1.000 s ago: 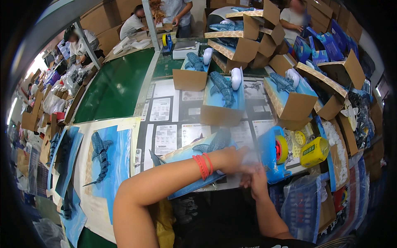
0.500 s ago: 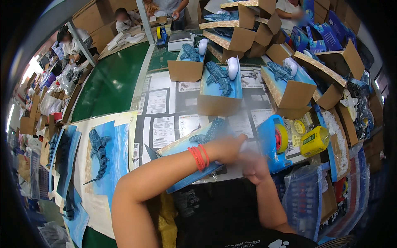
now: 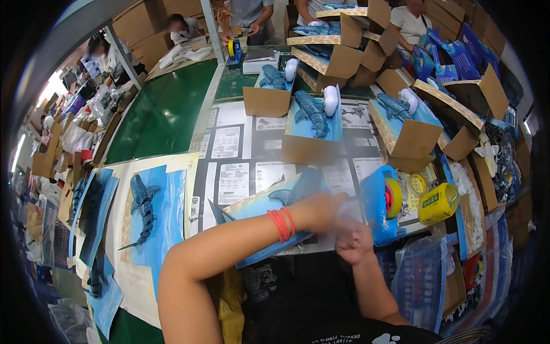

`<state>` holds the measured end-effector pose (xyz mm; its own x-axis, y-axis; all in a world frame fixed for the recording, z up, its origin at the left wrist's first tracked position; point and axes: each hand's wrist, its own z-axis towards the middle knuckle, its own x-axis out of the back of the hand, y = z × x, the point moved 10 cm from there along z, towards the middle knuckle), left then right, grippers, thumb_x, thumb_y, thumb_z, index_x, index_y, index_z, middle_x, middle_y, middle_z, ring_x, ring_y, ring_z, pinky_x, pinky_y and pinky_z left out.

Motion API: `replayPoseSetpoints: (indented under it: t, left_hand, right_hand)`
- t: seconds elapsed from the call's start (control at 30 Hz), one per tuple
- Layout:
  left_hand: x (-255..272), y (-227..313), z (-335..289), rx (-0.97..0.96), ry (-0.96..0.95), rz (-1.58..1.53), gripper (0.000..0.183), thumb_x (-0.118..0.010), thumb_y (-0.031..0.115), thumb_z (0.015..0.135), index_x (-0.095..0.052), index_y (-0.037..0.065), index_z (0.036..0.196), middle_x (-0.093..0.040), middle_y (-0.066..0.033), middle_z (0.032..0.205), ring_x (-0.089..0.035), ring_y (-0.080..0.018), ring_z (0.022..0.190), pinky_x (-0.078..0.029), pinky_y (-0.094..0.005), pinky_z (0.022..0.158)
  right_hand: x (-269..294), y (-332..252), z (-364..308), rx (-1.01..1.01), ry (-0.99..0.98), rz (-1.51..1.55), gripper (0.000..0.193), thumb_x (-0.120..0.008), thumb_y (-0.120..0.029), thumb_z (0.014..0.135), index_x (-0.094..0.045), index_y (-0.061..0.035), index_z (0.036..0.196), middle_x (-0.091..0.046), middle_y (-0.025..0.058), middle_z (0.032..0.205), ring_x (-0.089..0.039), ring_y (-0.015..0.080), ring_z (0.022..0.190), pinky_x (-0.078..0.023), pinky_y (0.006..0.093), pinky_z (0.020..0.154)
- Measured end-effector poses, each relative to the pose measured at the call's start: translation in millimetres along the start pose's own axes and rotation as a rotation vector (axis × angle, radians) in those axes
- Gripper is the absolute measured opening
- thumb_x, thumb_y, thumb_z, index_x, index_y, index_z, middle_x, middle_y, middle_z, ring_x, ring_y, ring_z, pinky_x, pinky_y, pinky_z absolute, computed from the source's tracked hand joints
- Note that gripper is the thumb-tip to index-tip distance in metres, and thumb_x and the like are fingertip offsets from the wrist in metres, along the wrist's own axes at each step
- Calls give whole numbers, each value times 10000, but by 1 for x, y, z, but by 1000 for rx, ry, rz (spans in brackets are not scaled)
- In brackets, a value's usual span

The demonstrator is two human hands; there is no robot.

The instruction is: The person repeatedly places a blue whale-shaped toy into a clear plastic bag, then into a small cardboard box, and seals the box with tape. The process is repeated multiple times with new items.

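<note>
My left hand [image 3: 323, 212], red cords round its wrist, reaches across to the right over the printed backing card [image 3: 260, 252]. Its blurred fingers look pinched together. Just right of and below it is my right hand [image 3: 352, 243], fingers curled in. A pale, see-through blur shows between the two hands; I cannot make out what it is. On the card lies a blue spotted toy whale shark [image 3: 293, 188], its tail toward the left and part of it behind my left hand. A blue tape dispenser [image 3: 371, 200] with a yellow-rimmed roll [image 3: 392, 198] stands right of my hands.
A yellow container [image 3: 438, 204] lies beside the dispenser. Open cardboard trays [image 3: 309, 148] with toy sharks and white controllers stand beyond. Another shark [image 3: 142, 203] lies on a card at left. Stacked trays [image 3: 344, 60] rise at the back, where several people work. A plastic-lined crate [image 3: 421, 275] is at right.
My hands have drawn slightly apart, the right one now lower and clearer. The whole view has shifted a little; the toy shark and its card keep their place under my left arm.
</note>
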<state>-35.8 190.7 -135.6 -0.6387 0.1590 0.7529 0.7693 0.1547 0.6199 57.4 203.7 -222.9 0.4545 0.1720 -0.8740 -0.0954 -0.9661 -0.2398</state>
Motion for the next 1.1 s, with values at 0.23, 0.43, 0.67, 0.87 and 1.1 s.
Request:
replayPoseSetpoints:
  t: [0.23,0.43,0.67,0.87,1.1]
  left_hand:
    - [4,2,-1,0,-31,-7,795,-566,678,921,-399,109,1450,-603,-336,1074,-622,-490,1004,-487,-496,903]
    - [13,8,-3,-67,-18,-11,728,-577,594,961,-411,66,1435,-605,-307,1181,-607,-462,1092,-475,-489,948]
    - [17,13,-2,-106,-4,-113,681,-647,472,955,-418,43,1433,-603,-314,1219,-584,-481,1143,-471,-469,982]
    - [15,23,4,-78,-8,-70,675,-635,484,965,-429,44,1433,-599,-320,1210,-600,-463,1121,-483,-455,961]
    - [25,31,-8,43,81,69,670,-618,536,956,-456,89,1428,-613,-315,1179,-629,-473,1066,-510,-482,905]
  right_hand:
    - [-14,-50,-18,701,110,-1322,203,-539,-253,1027,-544,-54,1066,-616,118,672,-591,302,542,-434,406,500]
    - [-57,-40,-40,1275,252,-2066,130,-608,-88,872,-602,-90,1001,-666,142,807,-667,375,686,-542,447,603]
    - [-57,-51,-39,1058,224,-1900,153,-580,-143,878,-622,-132,1025,-696,150,825,-682,394,741,-541,503,645]
    - [-38,-62,-39,816,317,-1614,193,-582,-251,974,-621,-92,1077,-699,224,859,-670,455,836,-528,545,707]
    - [-79,-152,-214,1028,464,-1675,157,-663,-231,927,-770,-119,952,-738,118,822,-712,191,709,-537,330,647]
